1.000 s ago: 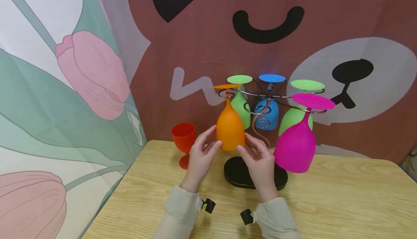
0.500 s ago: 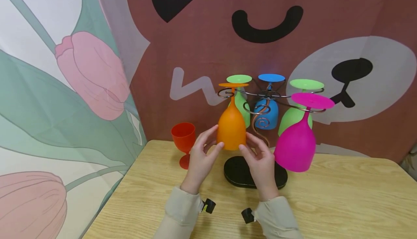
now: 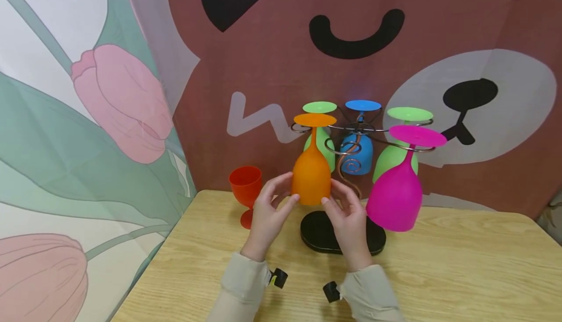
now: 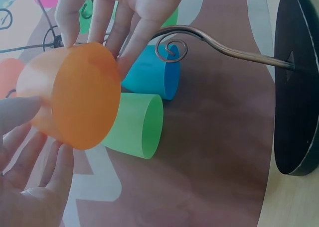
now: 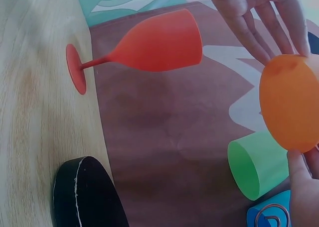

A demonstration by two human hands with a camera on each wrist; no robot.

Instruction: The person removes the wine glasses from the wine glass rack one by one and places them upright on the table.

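Between both hands an orange goblet (image 3: 311, 175) is held upside down, its foot on top at the left front of a wire rack (image 3: 347, 151). My left hand (image 3: 269, 217) grips the bowl's left side, and my right hand (image 3: 350, 219) grips its right side, thumbs near the rim. In the head view the orange foot overlaps a rack loop; whether the stem sits inside it I cannot tell. Upside down on the rack hang a magenta goblet (image 3: 396, 197), a blue one (image 3: 357, 153) and two green ones (image 3: 327, 152).
A red goblet (image 3: 246, 185) stands upright on the wooden table (image 3: 474, 258), left of my left hand. The rack's black oval base (image 3: 318, 231) rests behind my wrists. A patterned cloth (image 3: 281, 68) hangs behind the table.
The orange goblet first moved slightly right; now its foot is tilted toward the camera, showing more of its top. Both hands have kept their hold.
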